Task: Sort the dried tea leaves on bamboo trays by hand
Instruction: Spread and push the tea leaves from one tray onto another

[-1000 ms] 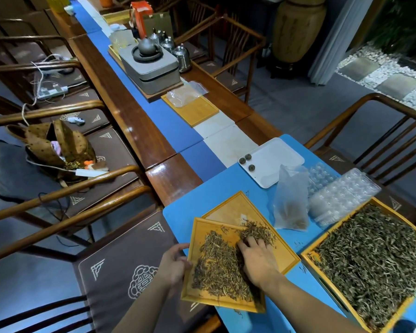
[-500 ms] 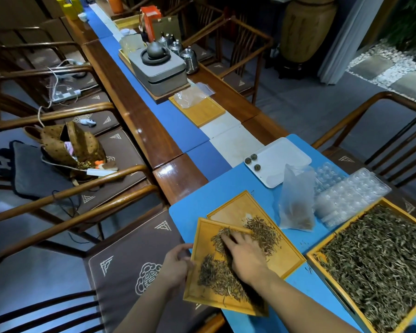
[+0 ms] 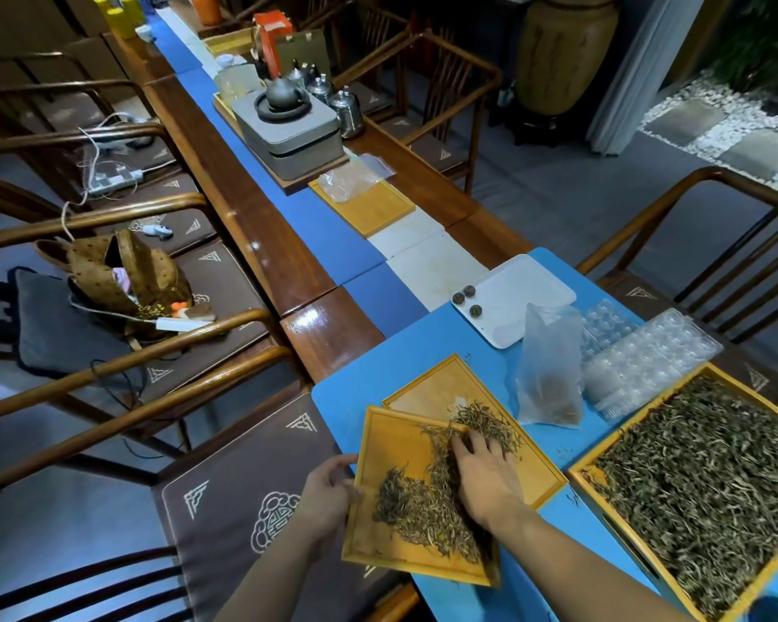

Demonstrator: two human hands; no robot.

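The left hand (image 3: 329, 491) grips the nine-o'clock edge of the near bamboo tray (image 3: 387, 446), fingers curled over its rim. The right hand (image 3: 486, 473) lies palm-down, fingers spread, on the dried tea leaves (image 3: 423, 509) at the tray's three o'clock. The tray's twelve-o'clock corner overlaps a second bamboo tray (image 3: 441, 388).

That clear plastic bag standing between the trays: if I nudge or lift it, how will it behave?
The clear plastic bag looks thin and crumpled, so it would probably fold rather than slide. Only a small brown heap sits at its bottom, so it is likely light and may tip over if nudged near the top. Lifted by its upper edge, it should sag around that heap.
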